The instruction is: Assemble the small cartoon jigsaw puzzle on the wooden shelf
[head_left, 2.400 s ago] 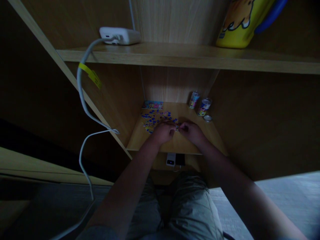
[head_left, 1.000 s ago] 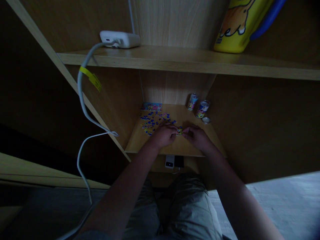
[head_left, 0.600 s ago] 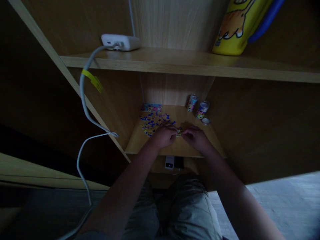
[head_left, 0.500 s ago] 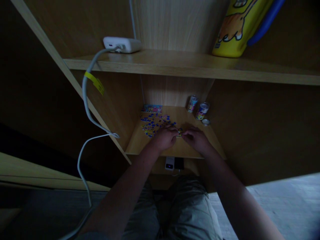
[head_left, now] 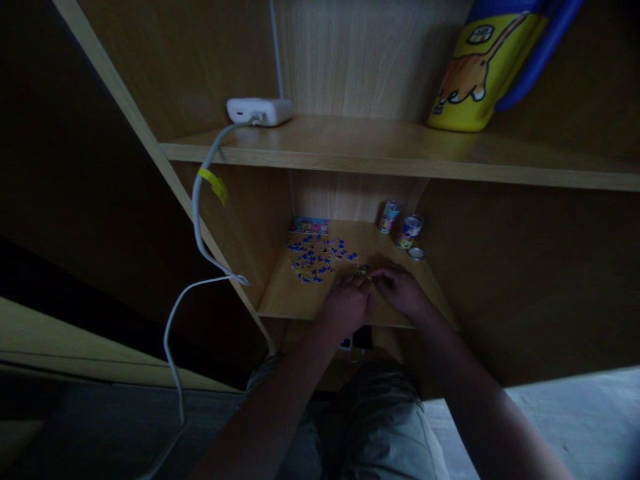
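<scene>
Loose jigsaw puzzle pieces [head_left: 314, 256], mostly blue with some yellow and pink, lie spread over the lower shelf. A small group of puzzle pieces [head_left: 362, 269] lies to their right, partly hidden by my fingers. My left hand [head_left: 350, 301] is closed, its fingers bent down at the near edge of that group. From the right, my right hand [head_left: 400, 288] pinches at the same group with thumb and forefinger. The two hands' fingertips almost meet there. Dim light blurs the exact piece between them.
Behind stand two printed cans [head_left: 389, 217] [head_left: 410, 231], with a round metal lid [head_left: 417, 253] beside them. A picture card [head_left: 310, 225] lies at the back left. Above, the upper shelf [head_left: 350, 143] holds a white charger [head_left: 260, 111] with a hanging cable [head_left: 197, 200] and a yellow jug [head_left: 470, 87].
My left hand has shifted right and nearer to me, uncovering more loose pieces. My right hand stays by the small group. The whole view has shifted slightly.
</scene>
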The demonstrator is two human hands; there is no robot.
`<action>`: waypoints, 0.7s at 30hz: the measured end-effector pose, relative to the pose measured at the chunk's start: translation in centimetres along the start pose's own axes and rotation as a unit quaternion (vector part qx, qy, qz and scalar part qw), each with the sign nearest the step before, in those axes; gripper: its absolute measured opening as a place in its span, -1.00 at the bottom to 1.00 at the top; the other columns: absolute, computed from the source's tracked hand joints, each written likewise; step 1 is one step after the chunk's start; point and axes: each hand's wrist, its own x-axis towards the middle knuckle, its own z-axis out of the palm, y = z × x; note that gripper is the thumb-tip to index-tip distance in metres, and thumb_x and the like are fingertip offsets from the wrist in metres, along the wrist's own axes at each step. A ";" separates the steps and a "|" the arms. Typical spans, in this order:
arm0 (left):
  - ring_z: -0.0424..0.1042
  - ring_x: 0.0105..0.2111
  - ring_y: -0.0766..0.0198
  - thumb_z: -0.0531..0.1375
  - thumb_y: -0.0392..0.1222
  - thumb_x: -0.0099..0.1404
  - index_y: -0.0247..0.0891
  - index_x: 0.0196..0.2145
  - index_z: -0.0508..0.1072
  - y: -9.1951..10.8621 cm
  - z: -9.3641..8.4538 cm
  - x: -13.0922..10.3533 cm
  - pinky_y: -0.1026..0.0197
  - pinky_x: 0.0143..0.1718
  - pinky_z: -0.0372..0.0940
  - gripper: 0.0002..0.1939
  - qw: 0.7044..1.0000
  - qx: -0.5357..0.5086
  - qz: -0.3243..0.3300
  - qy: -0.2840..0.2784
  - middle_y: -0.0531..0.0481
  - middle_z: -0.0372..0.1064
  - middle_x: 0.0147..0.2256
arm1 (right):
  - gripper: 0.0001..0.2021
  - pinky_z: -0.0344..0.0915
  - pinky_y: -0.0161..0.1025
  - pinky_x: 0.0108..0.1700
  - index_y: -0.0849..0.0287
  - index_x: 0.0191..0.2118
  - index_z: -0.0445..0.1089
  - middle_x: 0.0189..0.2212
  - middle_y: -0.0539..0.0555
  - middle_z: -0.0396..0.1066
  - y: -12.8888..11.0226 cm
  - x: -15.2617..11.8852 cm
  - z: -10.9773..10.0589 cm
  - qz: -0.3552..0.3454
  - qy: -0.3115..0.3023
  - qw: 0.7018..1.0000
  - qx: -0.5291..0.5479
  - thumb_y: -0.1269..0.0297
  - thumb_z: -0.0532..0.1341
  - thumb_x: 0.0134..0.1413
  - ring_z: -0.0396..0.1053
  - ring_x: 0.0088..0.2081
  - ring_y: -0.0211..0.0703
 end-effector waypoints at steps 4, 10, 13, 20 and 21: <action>0.53 0.13 -0.09 0.13 -0.15 0.63 -0.28 0.12 0.59 0.0 -0.3 0.0 -0.16 0.19 0.39 -0.71 1.000 0.018 -0.002 -0.006 -0.28 0.58 0.11 | -0.76 0.50 0.01 0.11 0.01 -0.10 0.64 -0.14 0.10 0.69 -0.1 -0.1 0.1 0.018 0.015 1.000 0.008 0.40 0.22 0.33 0.62 -0.06 0.06; 0.53 0.09 -0.08 0.10 -0.12 0.66 -0.28 0.13 0.57 0.4 -0.4 -0.5 -0.17 0.16 0.38 -0.68 1.000 0.022 -0.002 -0.011 -0.26 0.58 0.10 | -0.77 0.50 0.01 0.09 0.00 -0.14 0.63 -0.16 0.10 0.68 -0.3 -0.2 0.0 0.015 0.016 1.000 -0.018 0.40 0.21 0.33 0.62 -0.07 0.07; 0.51 0.12 -0.11 0.14 -0.07 0.63 -0.29 0.18 0.55 1.0 -0.3 -1.1 -0.19 0.19 0.36 -0.65 1.000 0.024 -0.014 -0.009 -0.30 0.56 0.14 | -0.77 0.50 0.03 0.10 0.00 -0.15 0.63 -0.15 0.10 0.69 -0.4 -0.2 -0.1 0.016 0.015 1.000 -0.016 0.40 0.20 0.33 0.62 -0.07 0.09; 0.49 0.17 -0.14 0.13 -0.04 0.63 -0.31 0.26 0.51 1.5 0.0 -1.5 -0.22 0.21 0.34 -0.58 1.000 0.016 -0.019 -0.011 -0.33 0.53 0.19 | -0.79 0.51 0.05 0.09 0.01 -0.14 0.64 -0.16 0.13 0.68 -0.1 -0.3 0.3 0.019 0.014 0.999 -0.033 0.35 0.22 0.36 0.61 -0.06 0.11; 0.49 0.17 -0.14 0.13 -0.05 0.62 -0.30 0.26 0.51 1.4 0.0 -1.5 -0.22 0.21 0.34 -0.58 1.000 0.014 -0.020 -0.012 -0.32 0.53 0.19 | -0.80 0.51 0.05 0.09 0.01 -0.14 0.64 -0.16 0.13 0.68 0.1 -0.3 0.4 0.020 0.015 0.999 -0.035 0.35 0.23 0.36 0.61 -0.07 0.11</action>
